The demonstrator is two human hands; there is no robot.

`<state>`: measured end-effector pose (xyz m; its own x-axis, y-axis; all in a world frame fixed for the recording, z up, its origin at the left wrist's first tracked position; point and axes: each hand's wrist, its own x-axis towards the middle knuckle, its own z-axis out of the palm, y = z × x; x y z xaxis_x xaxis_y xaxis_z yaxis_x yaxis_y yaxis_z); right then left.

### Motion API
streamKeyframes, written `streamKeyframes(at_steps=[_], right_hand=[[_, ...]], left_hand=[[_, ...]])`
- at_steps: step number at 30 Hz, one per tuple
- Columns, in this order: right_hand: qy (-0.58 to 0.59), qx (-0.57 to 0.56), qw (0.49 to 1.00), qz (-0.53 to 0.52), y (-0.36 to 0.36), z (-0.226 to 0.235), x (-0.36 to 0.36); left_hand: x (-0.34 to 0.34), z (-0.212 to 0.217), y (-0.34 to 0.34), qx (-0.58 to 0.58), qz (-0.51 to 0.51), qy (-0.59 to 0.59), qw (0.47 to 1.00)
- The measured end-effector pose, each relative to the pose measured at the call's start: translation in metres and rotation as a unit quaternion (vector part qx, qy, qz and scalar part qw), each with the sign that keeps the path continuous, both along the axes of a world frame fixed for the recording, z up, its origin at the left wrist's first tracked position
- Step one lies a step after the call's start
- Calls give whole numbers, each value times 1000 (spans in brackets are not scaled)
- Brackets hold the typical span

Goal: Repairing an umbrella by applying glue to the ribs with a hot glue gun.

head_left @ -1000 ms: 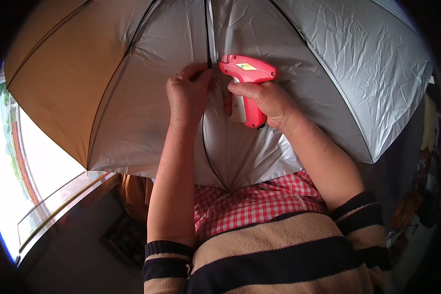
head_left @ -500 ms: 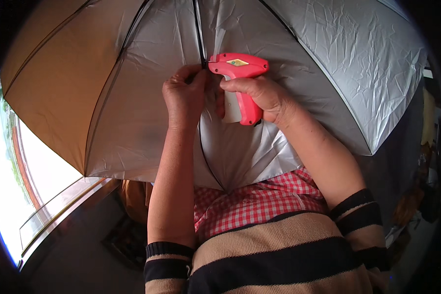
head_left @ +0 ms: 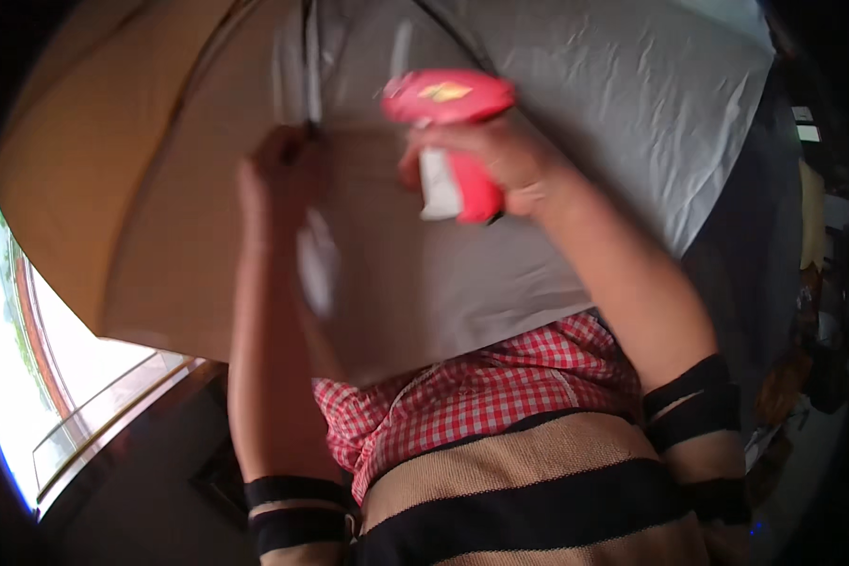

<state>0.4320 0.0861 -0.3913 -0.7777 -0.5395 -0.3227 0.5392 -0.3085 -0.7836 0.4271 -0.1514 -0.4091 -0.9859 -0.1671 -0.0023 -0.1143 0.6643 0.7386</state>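
Observation:
An open umbrella [head_left: 528, 255] with a silver-grey lining spreads across my lap, its thin dark ribs running up and away. My left hand [head_left: 278, 165], blurred by motion, has its fingers closed at a dark rib [head_left: 312, 71] left of the middle. In my right hand [head_left: 500, 156] is a red tagging gun [head_left: 448, 94] with a pale trigger. My fingers wrap its handle, and its nose points left, apart from the rib and from my left hand. A pale, blurred strip [head_left: 402, 45] stands above the nose.
Red-and-white checked cloth [head_left: 500, 382] covers my lap below the umbrella's edge. A bright window [head_left: 75, 349] lies beyond the umbrella at the left. Cluttered items, among them a brown one [head_left: 785, 387], are at the far right.
My left hand has moved left, and the umbrella has turned left with it. The tagging gun in my right hand has come away from the rib, slightly up and to the left.

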Motion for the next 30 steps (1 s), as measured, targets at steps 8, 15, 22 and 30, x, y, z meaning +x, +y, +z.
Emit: streamKeyframes(at_steps=[8, 15, 22, 30], right_hand=[[-159, -9, 987, -7, -2, -39, 48], [-134, -52, 990, 10, -10, -53, 50], [-1, -62, 998, -12, 31, -17, 82], [80, 181, 918, -345, 205, 45, 272]], left_hand=[[-2, -15, -18, -334, 13, 195, 922], [40, -35, 48, -210, -53, 65, 974], [123, -36, 44, -267, -198, 121, 935], [121, -38, 38, -376, -236, 93, 891]])
